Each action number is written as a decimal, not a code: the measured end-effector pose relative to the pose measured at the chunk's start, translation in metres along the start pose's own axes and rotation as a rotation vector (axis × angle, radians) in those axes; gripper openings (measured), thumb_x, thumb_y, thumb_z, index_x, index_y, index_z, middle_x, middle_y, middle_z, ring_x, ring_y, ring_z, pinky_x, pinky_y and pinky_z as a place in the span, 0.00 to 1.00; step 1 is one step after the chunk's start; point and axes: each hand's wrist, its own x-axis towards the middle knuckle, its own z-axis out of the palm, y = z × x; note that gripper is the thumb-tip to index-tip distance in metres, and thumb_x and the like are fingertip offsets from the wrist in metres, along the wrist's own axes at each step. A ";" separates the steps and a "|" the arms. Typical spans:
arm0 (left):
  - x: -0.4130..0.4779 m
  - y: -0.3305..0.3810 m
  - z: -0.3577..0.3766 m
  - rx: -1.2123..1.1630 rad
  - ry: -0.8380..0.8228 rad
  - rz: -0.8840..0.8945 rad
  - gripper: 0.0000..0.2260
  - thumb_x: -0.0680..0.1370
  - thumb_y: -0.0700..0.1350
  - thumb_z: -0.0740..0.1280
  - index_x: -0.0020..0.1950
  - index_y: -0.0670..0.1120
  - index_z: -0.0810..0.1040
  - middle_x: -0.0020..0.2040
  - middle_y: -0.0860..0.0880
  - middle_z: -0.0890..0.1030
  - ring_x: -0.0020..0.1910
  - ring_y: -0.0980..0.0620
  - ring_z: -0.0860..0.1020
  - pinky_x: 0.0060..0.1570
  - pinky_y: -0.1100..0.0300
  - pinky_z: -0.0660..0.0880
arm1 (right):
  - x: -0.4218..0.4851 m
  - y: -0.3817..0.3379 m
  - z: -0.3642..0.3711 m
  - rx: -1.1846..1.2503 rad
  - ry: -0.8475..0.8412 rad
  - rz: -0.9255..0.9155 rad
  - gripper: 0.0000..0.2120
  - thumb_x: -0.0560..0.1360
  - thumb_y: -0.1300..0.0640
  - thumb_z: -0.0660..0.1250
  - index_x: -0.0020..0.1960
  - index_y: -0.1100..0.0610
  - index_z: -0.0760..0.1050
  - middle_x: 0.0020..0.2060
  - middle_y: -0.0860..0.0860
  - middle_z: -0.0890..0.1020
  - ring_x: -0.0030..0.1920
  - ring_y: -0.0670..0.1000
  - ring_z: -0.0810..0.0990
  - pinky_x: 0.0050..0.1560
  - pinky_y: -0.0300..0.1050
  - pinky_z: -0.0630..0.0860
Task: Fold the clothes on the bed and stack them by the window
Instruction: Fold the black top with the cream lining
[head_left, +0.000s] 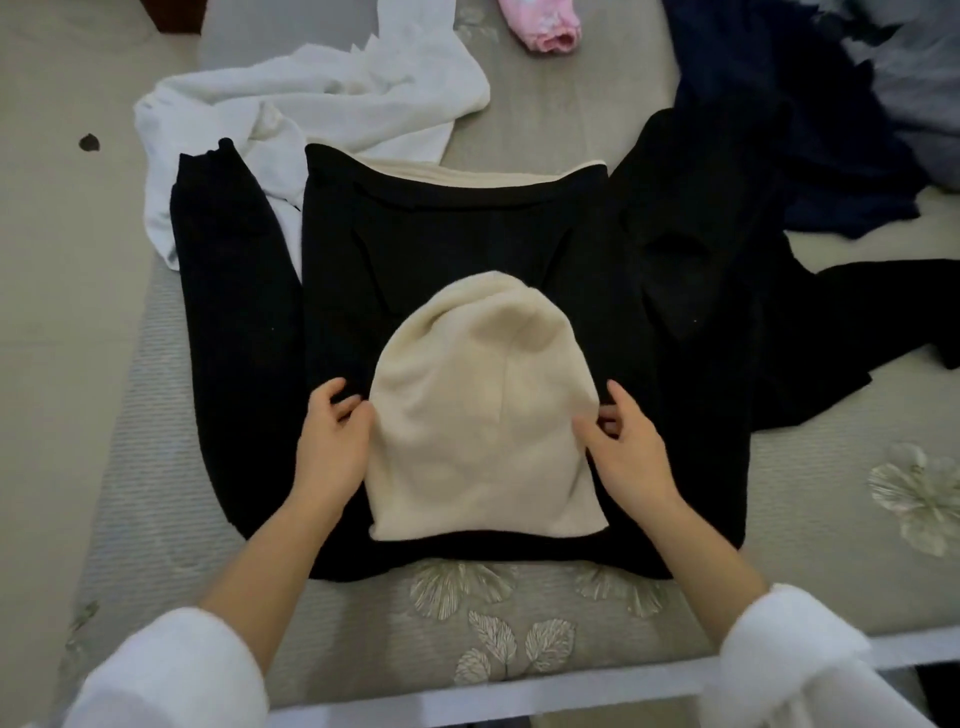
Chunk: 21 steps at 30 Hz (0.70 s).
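Observation:
A black hoodie (467, 228) with cream lining lies flat on the bed, its hem at the far side. Its cream-lined hood (483, 415) is laid down over the black body, near me. One black sleeve (234, 322) stretches along the left side. My left hand (332, 436) rests at the hood's left edge, fingers spread and touching the fabric. My right hand (623, 447) rests at the hood's right edge with its fingertips pressing the cream cloth. Neither hand visibly grips anything.
A white garment (311, 98) lies crumpled at the far left. A pink item (545, 26) sits at the top. Dark navy clothes (779, 130) and more black cloth (831, 332) pile on the right. The floral bed cover (493, 623) ends at a white bed edge (519, 701).

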 end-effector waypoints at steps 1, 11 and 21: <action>0.002 -0.007 0.005 0.140 0.017 0.059 0.23 0.80 0.50 0.61 0.74 0.53 0.60 0.71 0.51 0.69 0.69 0.51 0.68 0.63 0.54 0.69 | 0.000 0.005 0.010 -0.195 0.036 -0.062 0.33 0.77 0.48 0.65 0.77 0.50 0.56 0.69 0.49 0.70 0.66 0.49 0.70 0.62 0.47 0.71; -0.033 -0.108 0.041 1.103 -0.451 0.336 0.32 0.81 0.57 0.49 0.68 0.63 0.23 0.69 0.51 0.19 0.65 0.47 0.17 0.69 0.33 0.41 | -0.014 0.089 0.075 -0.856 -0.266 -0.186 0.35 0.78 0.38 0.50 0.71 0.35 0.26 0.68 0.40 0.22 0.74 0.49 0.29 0.73 0.62 0.41; -0.049 -0.075 0.061 1.061 -0.357 0.259 0.41 0.77 0.54 0.61 0.73 0.60 0.29 0.76 0.46 0.32 0.74 0.40 0.33 0.72 0.39 0.44 | -0.010 0.083 0.022 -0.615 -0.071 -0.404 0.24 0.78 0.47 0.59 0.74 0.43 0.62 0.75 0.48 0.59 0.73 0.50 0.56 0.67 0.51 0.54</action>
